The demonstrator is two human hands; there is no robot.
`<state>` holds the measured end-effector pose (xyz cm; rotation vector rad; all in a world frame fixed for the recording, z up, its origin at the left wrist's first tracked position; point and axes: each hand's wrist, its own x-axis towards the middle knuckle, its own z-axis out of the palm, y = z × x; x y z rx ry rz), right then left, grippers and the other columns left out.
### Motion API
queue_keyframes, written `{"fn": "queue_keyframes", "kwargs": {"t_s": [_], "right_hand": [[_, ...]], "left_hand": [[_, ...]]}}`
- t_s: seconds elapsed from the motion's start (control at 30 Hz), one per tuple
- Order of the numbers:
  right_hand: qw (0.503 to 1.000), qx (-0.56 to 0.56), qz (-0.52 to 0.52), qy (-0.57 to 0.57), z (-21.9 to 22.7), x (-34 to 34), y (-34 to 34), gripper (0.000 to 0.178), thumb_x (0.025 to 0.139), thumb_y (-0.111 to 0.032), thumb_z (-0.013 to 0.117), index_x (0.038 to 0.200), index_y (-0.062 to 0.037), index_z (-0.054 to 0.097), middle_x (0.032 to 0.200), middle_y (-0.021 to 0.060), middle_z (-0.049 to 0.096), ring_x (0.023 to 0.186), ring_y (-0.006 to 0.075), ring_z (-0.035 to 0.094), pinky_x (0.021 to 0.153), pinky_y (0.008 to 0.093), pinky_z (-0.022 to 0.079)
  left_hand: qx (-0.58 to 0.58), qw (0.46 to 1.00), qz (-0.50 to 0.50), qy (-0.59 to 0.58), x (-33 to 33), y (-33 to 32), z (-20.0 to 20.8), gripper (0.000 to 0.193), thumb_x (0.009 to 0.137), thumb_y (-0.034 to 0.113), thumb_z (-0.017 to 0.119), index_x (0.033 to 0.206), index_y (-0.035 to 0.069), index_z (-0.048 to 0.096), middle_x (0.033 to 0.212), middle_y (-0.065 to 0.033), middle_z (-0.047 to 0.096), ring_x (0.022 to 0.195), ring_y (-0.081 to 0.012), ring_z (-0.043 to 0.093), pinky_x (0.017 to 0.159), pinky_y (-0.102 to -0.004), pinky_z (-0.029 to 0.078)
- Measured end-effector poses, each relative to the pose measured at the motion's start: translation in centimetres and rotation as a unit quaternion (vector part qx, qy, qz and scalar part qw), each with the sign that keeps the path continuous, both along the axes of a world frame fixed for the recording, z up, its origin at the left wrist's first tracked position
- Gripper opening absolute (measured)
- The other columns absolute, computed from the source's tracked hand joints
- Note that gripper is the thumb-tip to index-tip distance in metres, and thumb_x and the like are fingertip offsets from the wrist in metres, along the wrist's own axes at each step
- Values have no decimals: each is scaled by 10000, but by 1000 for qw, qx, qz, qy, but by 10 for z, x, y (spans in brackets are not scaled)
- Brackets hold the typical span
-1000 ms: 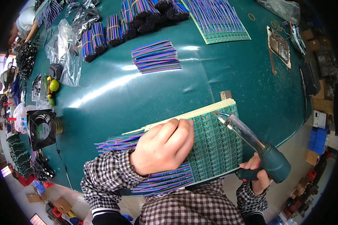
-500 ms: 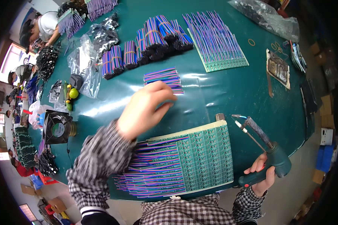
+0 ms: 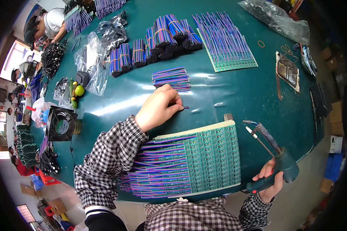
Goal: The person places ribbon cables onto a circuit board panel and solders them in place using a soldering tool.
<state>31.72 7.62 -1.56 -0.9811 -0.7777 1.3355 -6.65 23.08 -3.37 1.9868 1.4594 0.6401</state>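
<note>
My left hand (image 3: pixel 160 107) is closed in a pinch on a short wire (image 3: pixel 186 107), whose tip pokes out past the fingertips. Just beyond that hand lies a small loose pile of blue, pink and black wires (image 3: pixel 171 78). Nearer me is a green circuit board panel (image 3: pixel 214 159) with rows of wires (image 3: pixel 160 169) spreading from its left part. My left sleeve covers some of their ends. At the right, my right hand (image 3: pixel 273 187) grips the handle of a green soldering gun (image 3: pixel 285 167). The gun's tip points to the far left, beside the panel's right edge.
Rubber-banded wire bundles (image 3: pixel 162 36) and a second wired board panel (image 3: pixel 235 63) lie farther back. A black fan (image 3: pixel 61 124) and plastic bags (image 3: pixel 92 65) stand left. A blackened tray (image 3: pixel 288 71) sits at the right. Another person (image 3: pixel 52 25) works at far left.
My left hand has drawn back from the wire pile toward me, with a wire end now showing at its fingertips. The right hand still holds the soldering gun. The whole view has shifted slightly.
</note>
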Motion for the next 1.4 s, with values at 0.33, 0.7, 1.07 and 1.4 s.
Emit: {"fn": "queue_keyframes", "kwargs": {"t_s": [0.33,0.7,1.07,1.4], "right_hand": [[1000,-1,28,1,10,-6,1,619,979,-387,631,1261,146,492,868,121,578,778,226,629,613,401,656],[999,-4,35,-27,19,-25,-14,626,949,-353,666,1289,145,497,968,209,625,920,330,688,650,413,669],[987,-30,95,-125,30,-31,-24,657,959,-347,662,1349,140,455,972,181,620,890,295,676,697,401,657],[974,-121,69,-177,27,-36,-36,742,707,-285,949,1185,104,536,897,144,689,820,225,709,782,438,635]], "left_hand": [[39,996,56,-50,-2,-95,101,156,856,-71,704,995,-6,676,921,-53,658,803,-116,635,709,-251,515],[254,946,-93,179,51,-106,38,354,743,85,675,1078,-24,698,1015,-99,633,819,-211,635,668,-306,551],[289,942,-92,146,49,-99,31,321,749,82,684,1052,-21,709,1000,-94,633,842,-208,653,666,-301,550],[282,946,-84,136,48,-100,30,314,744,81,693,1041,-17,712,998,-94,631,841,-205,655,662,-299,543]]}}
